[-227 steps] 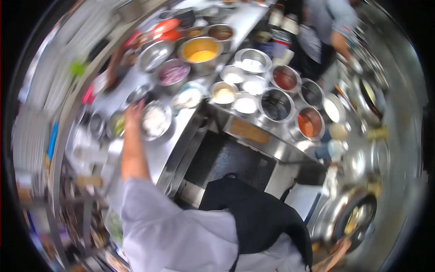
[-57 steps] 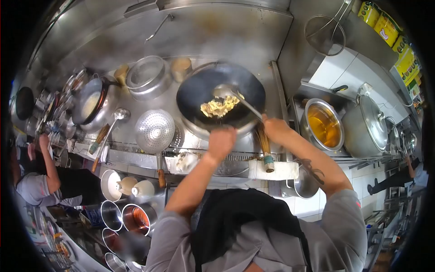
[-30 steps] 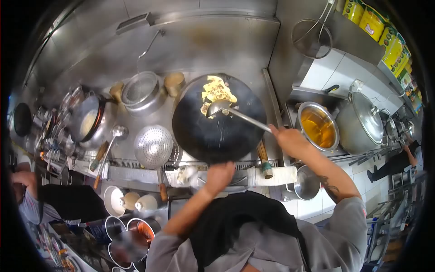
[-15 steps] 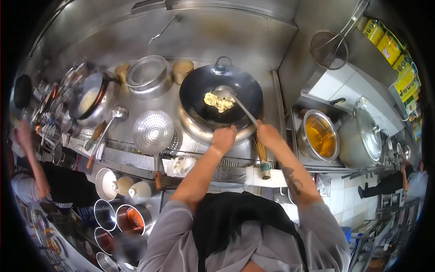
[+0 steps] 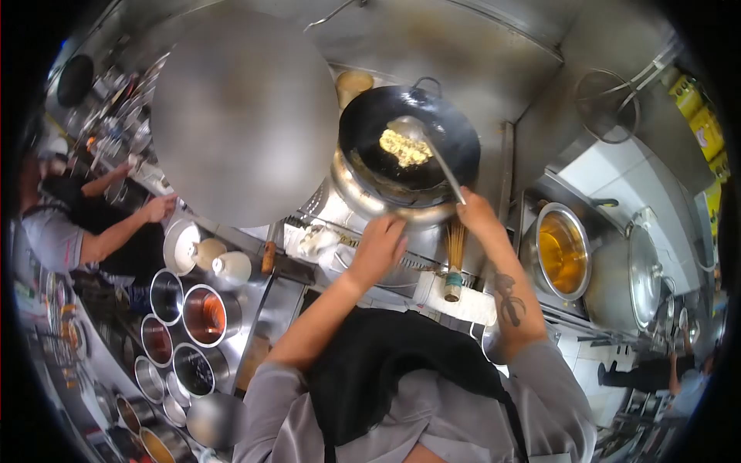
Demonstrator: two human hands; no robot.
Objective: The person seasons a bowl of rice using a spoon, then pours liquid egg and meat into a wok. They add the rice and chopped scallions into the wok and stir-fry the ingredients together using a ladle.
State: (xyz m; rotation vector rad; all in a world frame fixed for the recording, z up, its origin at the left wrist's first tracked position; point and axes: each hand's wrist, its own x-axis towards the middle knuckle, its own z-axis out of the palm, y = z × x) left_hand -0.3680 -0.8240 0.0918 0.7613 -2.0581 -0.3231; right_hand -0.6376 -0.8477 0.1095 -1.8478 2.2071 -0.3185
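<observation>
A black wok (image 5: 367,127) sits on the burner ring, with yellow scrambled egg (image 5: 407,149) in it. My right hand (image 5: 478,212) is closed round the handle of a metal ladle (image 5: 442,158), whose bowl rests in the wok by the egg. Just below the wok's near rim is my left hand (image 5: 378,247), apart from the rim, its fingers loosely bent and spread, nothing seen in them. A bamboo brush (image 5: 454,270) lies on the counter edge between my forearms. Near my left hand is a white cloth (image 5: 318,241).
A large blurred grey patch covers the left of the stove. Metal pots of sauces (image 5: 206,315) stand at lower left, beside squeeze bottles (image 5: 231,266). A bowl of yellow oil (image 5: 561,255) and a lidded pot (image 5: 621,274) are at right. A co-worker (image 5: 58,224) stands at far left.
My left hand has come off the wok's near rim and drawn slightly back. The view has turned, and a blurred patch now hides the strainer and ladle on the left. My right hand keeps the ladle.
</observation>
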